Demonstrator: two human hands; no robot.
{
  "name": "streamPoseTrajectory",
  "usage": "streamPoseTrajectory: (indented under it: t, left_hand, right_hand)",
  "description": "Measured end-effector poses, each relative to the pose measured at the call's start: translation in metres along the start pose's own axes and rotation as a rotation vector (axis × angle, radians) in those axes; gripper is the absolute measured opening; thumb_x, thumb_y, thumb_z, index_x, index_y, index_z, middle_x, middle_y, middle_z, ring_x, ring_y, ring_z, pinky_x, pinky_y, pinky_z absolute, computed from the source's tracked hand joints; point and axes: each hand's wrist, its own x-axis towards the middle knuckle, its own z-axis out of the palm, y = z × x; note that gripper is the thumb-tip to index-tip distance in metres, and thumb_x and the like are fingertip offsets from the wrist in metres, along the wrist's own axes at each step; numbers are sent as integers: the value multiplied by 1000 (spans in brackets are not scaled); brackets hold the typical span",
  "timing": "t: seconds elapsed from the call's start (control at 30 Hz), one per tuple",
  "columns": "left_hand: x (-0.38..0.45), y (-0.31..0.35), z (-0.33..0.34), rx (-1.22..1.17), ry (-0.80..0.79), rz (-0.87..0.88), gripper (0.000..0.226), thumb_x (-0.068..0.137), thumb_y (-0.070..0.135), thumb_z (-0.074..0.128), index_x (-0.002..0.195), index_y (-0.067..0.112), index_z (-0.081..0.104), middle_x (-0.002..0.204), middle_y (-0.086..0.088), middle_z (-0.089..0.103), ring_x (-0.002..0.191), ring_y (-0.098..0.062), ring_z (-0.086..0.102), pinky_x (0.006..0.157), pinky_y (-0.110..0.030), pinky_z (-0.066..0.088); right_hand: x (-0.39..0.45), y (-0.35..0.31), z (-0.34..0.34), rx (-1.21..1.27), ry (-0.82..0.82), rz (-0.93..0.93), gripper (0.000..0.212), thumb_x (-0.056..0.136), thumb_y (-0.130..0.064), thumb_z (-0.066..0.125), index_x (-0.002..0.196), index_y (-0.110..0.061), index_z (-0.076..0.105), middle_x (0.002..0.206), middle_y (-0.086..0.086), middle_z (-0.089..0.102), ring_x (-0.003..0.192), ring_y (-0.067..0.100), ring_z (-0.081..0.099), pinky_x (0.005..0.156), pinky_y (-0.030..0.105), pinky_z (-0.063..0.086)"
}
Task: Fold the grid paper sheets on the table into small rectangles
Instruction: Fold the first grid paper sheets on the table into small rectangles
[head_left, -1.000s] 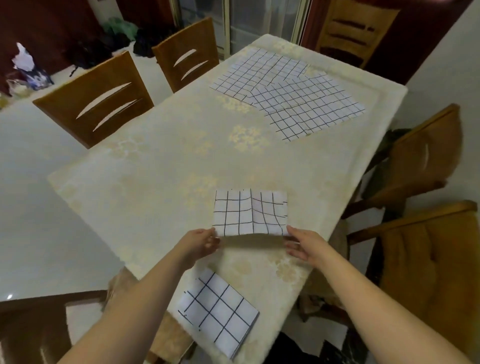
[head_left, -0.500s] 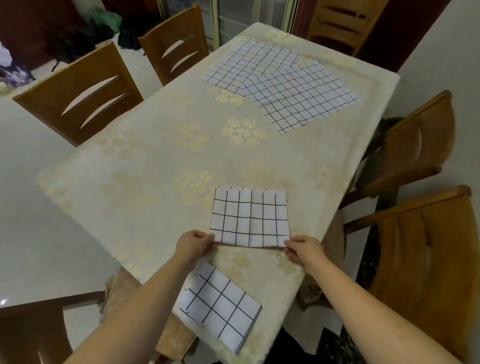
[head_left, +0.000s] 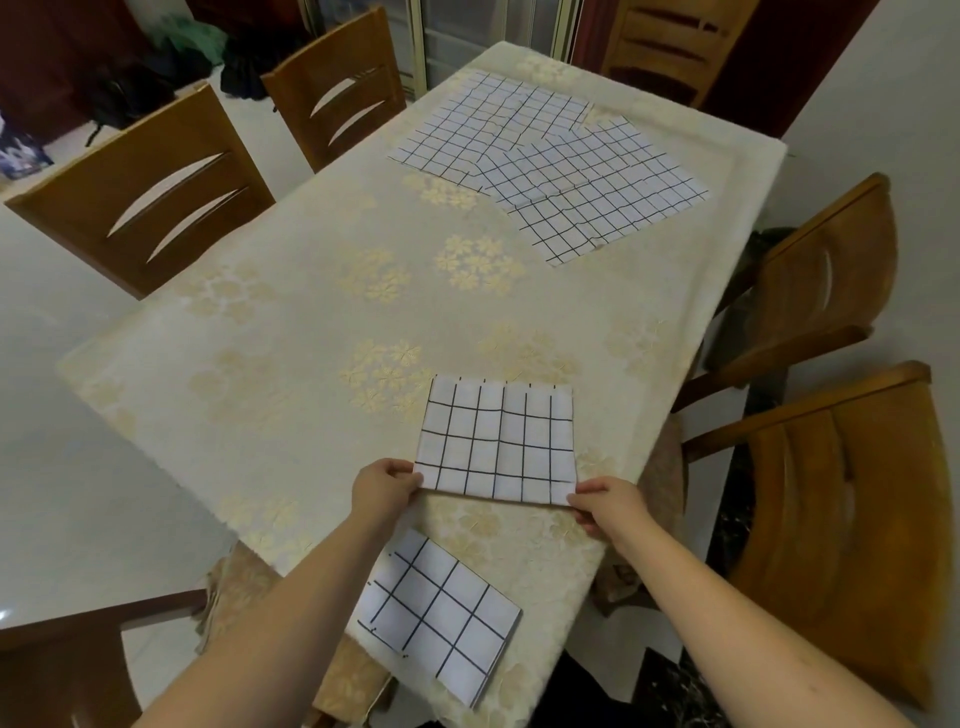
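A folded grid paper sheet (head_left: 498, 441) lies flat near the table's front edge. My left hand (head_left: 383, 488) pinches its near left corner and my right hand (head_left: 605, 501) pinches its near right corner. A smaller folded grid rectangle (head_left: 441, 613) lies at the front edge, partly under my left forearm. Two unfolded grid sheets overlap at the far end, one (head_left: 483, 124) further left and one (head_left: 592, 187) on the right.
The table (head_left: 291, 312) carries a cream floral cloth. Two wooden chairs (head_left: 156, 192) stand along the left side, two more chairs (head_left: 841, 499) along the right, and another chair (head_left: 670, 47) at the far end.
The sheet's slightly raised, wavy near edge has settled flat on the table. Both hands stay at its near corners. The camera view has shifted a little.
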Motion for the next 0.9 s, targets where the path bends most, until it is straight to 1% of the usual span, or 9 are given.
streamPoseTrajectory:
  t: [0.13, 0.23, 0.3, 0.47, 0.57, 0.67, 0.77, 0.83, 0.9]
  left_hand:
    - [1, -1, 3, 83, 21, 42, 17, 81, 13, 72, 98, 12, 68, 88, -5, 70, 86, -24, 67, 84, -39, 55]
    - [3, -1, 5, 116, 32, 64, 16, 81, 14, 73, 96, 15, 68, 88, -2, 69, 85, -22, 66, 82, -38, 55]
    - [5, 0, 4, 124, 44, 88, 16, 82, 16, 72, 98, 16, 67, 88, -1, 68, 85, -21, 66, 81, -38, 56]
    - [9, 13, 5, 60, 90, 166, 19, 89, 21, 66, 107, 18, 63, 93, 1, 68, 87, -18, 64, 77, -31, 50]
    - [3, 22, 9, -17, 217, 180, 20, 96, 26, 55, 114, 17, 58, 98, 2, 64, 87, -17, 60, 75, -29, 45]
    - [-10, 27, 14, -58, 293, 148, 17, 99, 26, 48, 111, 18, 57, 96, -1, 64, 80, -17, 60, 66, -29, 44]
    - [-28, 23, 29, -99, 194, 90, 20, 99, 26, 46, 100, 15, 62, 82, -5, 68, 67, -18, 62, 64, -36, 52]
    - [-42, 20, 44, -175, 111, 34, 25, 100, 24, 44, 94, 12, 66, 71, -7, 67, 56, -17, 59, 54, -32, 52]
    - [-54, 17, 58, -274, 62, -59, 29, 102, 24, 43, 92, 9, 67, 67, -7, 64, 52, -15, 55, 47, -24, 46]
  right_hand:
    - [5, -4, 1, -36, 5, -1, 8, 88, -14, 67, 94, -11, 65, 73, 10, 66, 60, 18, 58, 50, 27, 47]
    - [11, -12, 3, -28, 52, -24, 14, 92, -18, 56, 98, -8, 65, 76, 8, 63, 62, 19, 55, 50, 27, 44]
    - [14, -20, 3, -78, 75, -70, 16, 92, -21, 56, 100, -11, 64, 82, 7, 63, 66, 18, 56, 53, 28, 45]
    - [22, -49, 2, -58, -26, -102, 13, 92, -15, 57, 101, -8, 65, 79, 7, 63, 61, 16, 54, 53, 26, 46]
    - [31, -67, 1, -75, -76, -118, 14, 93, -16, 59, 102, -7, 65, 81, 8, 63, 62, 16, 54, 55, 27, 47]
    - [40, -87, 1, -80, -133, -157, 15, 94, -15, 60, 107, -7, 63, 81, 9, 63, 62, 16, 54, 55, 27, 46]
    - [50, -108, 7, -127, -170, -213, 16, 96, -9, 53, 109, -5, 62, 85, 10, 62, 61, 15, 53, 52, 26, 45]
    - [56, -123, 15, -171, -188, -229, 18, 98, -10, 50, 109, -6, 63, 84, 9, 62, 60, 15, 53, 51, 25, 45]
    - [64, -138, 23, -219, -219, -238, 19, 99, -13, 49, 109, -6, 64, 80, 8, 62, 58, 15, 51, 50, 25, 44]
